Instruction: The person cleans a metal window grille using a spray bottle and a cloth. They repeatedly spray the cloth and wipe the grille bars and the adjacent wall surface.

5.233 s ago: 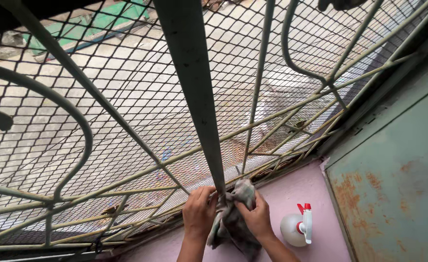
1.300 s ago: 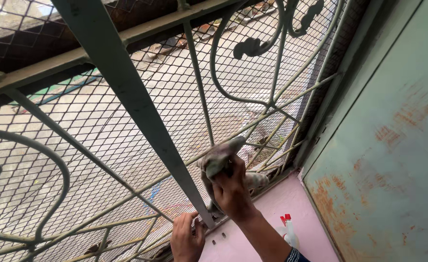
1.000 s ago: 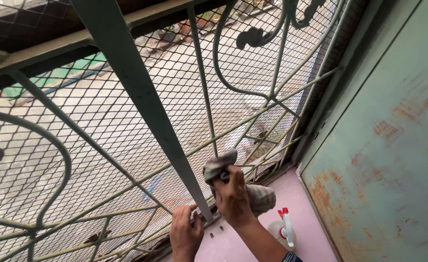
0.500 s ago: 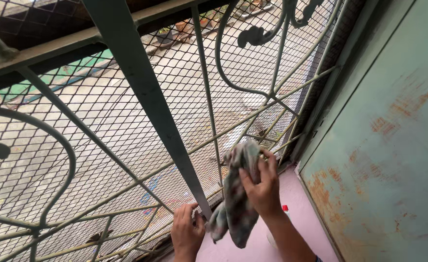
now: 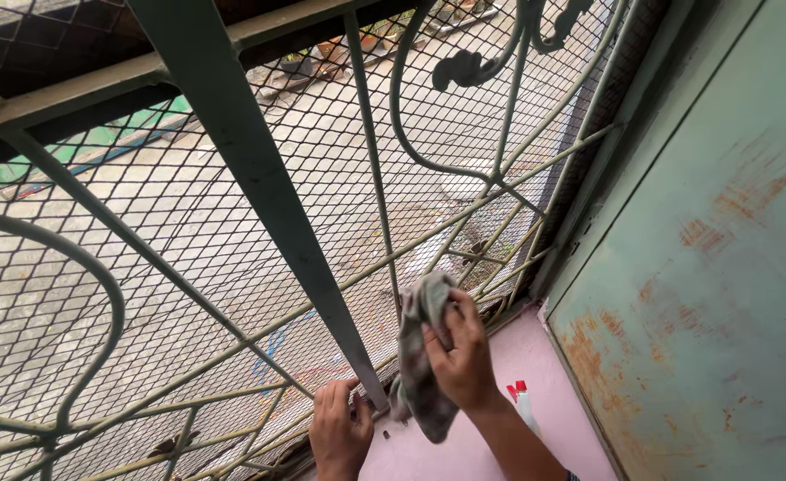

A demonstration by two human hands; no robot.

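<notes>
Head view, right hand: the right hand [image 5: 464, 356] is closed around a grey cloth [image 5: 419, 365], fingers wrapped on its upper part.
Head view, cloth: it hangs down from the fist, crumpled, and it lies against the wire mesh [image 5: 232, 223] just beside a thin vertical rod [image 5: 377, 196].
Head view, left hand: the left hand [image 5: 339, 432] is low, and its fingers rest at the foot of the wide green bar [image 5: 259, 187]; it holds nothing, and the fingers are half curled.
Head view, surroundings: a spray bottle [image 5: 522, 405] with a red top stands on the pink sill [image 5: 580, 428], behind the right wrist. A green rusty panel [image 5: 713, 267] is at the right.
</notes>
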